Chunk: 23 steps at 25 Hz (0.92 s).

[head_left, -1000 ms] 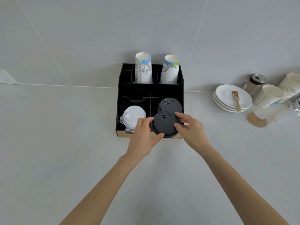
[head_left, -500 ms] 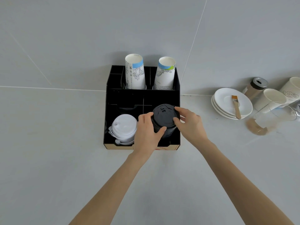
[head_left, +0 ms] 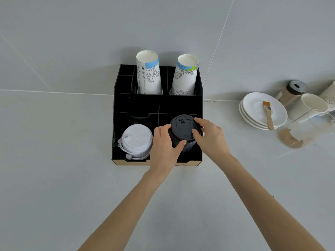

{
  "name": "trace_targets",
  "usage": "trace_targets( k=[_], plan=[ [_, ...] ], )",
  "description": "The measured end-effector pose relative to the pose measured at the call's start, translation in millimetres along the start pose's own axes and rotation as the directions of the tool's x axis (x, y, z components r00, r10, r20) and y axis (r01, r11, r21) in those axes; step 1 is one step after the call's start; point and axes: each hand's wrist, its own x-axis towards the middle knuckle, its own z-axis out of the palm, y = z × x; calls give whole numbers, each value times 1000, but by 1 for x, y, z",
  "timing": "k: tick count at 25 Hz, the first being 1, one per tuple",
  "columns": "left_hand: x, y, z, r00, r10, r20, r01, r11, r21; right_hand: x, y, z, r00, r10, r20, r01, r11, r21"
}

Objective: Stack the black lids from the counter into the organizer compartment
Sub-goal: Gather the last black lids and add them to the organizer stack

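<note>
A black organizer [head_left: 137, 105] stands against the wall on the grey counter. Its front right compartment holds a stack of black lids [head_left: 183, 130]. My left hand [head_left: 165, 145] grips the stack's left and near side, thumb on the front rim. My right hand [head_left: 210, 136] holds the right side, fingertips on the top lid. The lower part of the stack is hidden by both hands and the compartment wall.
White lids [head_left: 136, 140] fill the front left compartment. Two stacks of printed paper cups [head_left: 148, 73] stand in the back. To the right lie white saucers [head_left: 253, 107] with a small brush [head_left: 268, 114], a shaker jar [head_left: 291, 91], white cups [head_left: 310, 105] and a spilled brown patch [head_left: 288, 140].
Both hands carried the black lids from the organizer's front edge back and down into the front right compartment. The view has moved closer to the organizer.
</note>
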Motion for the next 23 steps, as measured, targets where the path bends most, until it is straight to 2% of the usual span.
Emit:
trace_targets(
  k=[10,18,23],
  plan=[
    [-5,-2,1,1000,10,-11,-10,1000,-6,-10,7,10,997,-68,-44,66,997,-48],
    [0,-1,-8,999,1,52,-2,1000,19,-15,9,15,995,-78,-55,77,997,-17],
    [5,-2,-14,993,12,117,-19,998,52,-17,8,9,998,-52,36,55,996,-64]
  ],
)
